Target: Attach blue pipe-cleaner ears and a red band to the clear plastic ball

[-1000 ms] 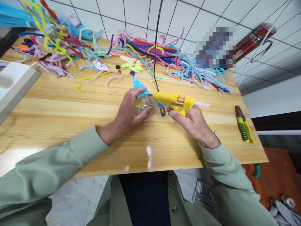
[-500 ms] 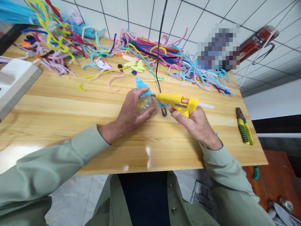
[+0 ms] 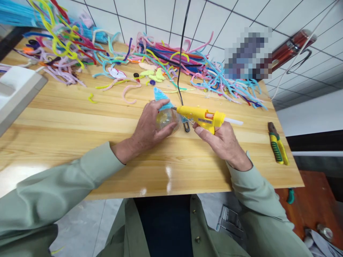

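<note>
My left hand (image 3: 151,123) is wrapped round a clear, rounded plastic piece (image 3: 166,118), its thumb on the near side. Behind that piece, under my left fingertips, lies a light blue fuzzy strip shape (image 3: 160,95) with a pointed end; part of it is hidden. In my right hand (image 3: 223,141) is a yellow hot glue gun (image 3: 200,116), gripped by the handle. A white glue stick (image 3: 233,121) juts from its back end. The nozzle meets the far edge of the clear piece near the blue shape; any glue there is too small to make out.
Pipe cleaners (image 3: 171,57) in many colours are heaped along the tiled wall. Pliers (image 3: 278,142) with green and yellow handles lie at the right edge. A white power strip (image 3: 20,92) stands at the left. A black cord (image 3: 181,53) hangs down to the tabletop behind the glue gun.
Both hands, the clear piece and the glue gun stay almost exactly in place. The whole view has shifted very slightly.
</note>
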The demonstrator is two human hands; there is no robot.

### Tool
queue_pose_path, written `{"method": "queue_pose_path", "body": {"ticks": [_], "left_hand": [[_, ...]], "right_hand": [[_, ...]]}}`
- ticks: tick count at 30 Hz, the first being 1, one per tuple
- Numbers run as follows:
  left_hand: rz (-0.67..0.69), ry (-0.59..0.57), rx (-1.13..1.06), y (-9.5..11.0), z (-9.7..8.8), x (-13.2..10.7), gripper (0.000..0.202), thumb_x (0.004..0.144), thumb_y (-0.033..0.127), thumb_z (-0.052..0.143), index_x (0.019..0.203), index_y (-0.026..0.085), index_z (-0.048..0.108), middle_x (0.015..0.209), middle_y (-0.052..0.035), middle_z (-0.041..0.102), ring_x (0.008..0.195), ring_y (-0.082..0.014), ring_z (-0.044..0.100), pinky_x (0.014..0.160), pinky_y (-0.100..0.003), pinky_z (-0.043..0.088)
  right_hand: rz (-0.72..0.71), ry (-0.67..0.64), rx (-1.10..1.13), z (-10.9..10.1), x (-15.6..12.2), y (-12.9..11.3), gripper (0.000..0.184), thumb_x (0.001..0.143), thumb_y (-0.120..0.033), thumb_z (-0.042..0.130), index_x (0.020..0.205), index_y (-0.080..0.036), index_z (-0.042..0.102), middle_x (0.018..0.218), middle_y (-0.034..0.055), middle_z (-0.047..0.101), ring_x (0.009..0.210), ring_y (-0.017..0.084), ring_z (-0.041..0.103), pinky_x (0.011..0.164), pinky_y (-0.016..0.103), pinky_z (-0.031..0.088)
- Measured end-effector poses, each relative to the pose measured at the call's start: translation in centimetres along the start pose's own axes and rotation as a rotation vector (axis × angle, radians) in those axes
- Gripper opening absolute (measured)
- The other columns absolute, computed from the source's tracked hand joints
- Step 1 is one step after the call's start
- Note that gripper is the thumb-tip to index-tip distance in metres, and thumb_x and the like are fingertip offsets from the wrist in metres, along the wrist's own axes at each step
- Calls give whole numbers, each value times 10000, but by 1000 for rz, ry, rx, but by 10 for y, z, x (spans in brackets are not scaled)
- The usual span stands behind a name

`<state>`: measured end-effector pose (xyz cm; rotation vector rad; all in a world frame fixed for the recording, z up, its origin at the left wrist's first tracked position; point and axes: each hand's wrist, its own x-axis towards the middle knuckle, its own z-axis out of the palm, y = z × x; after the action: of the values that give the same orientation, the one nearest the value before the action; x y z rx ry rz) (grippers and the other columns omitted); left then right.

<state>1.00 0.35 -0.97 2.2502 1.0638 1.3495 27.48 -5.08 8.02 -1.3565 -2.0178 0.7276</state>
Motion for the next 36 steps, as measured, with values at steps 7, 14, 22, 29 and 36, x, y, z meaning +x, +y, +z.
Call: {"method": "queue_pose_path", "body": {"ticks": [7,14,22,29,36], "left_hand": [[-60,-35,3,-1,-2,-1,744,1031,769,620,1556,250,526,1500,-173,673,1427,-369,647,1227,-590,557],[-35,-35,-3,0,-2,0,724,1048,751,602,1562,249,519,1494,-173,679,1415,-366,657,1225,-582,561],[-44,-29,-3,1,-1,0,729,1044,766,604,1562,258,529,1496,-170,673,1418,-366,649,1224,-581,559],[4,-33,-3,0,-1,-1,706,1060,683,636,1589,238,496,1509,-175,673,1423,-360,651,1226,-562,549],[-6,-36,10,2,-1,-2,699,1062,672,644,1595,248,488,1517,-172,664,1433,-362,640,1228,-566,544]], "right_hand": [[10,15,-13,-1,-2,1,257,1061,-479,693,1065,-250,810,1026,52,836,921,268,764,855,420,636],[-3,10,-37,0,-1,-3,238,1063,-448,685,1056,-248,813,1039,60,834,959,284,773,887,438,640],[-25,16,-80,-1,-3,-3,248,1076,-444,673,1057,-240,813,1027,68,835,950,279,776,890,435,644],[-70,33,-149,1,-5,-5,234,1082,-413,674,1123,-218,797,1079,88,839,995,284,793,925,437,651],[-162,70,-185,2,-7,-2,177,1076,-372,699,1140,-232,787,1128,96,835,1013,297,802,915,457,666]]}}
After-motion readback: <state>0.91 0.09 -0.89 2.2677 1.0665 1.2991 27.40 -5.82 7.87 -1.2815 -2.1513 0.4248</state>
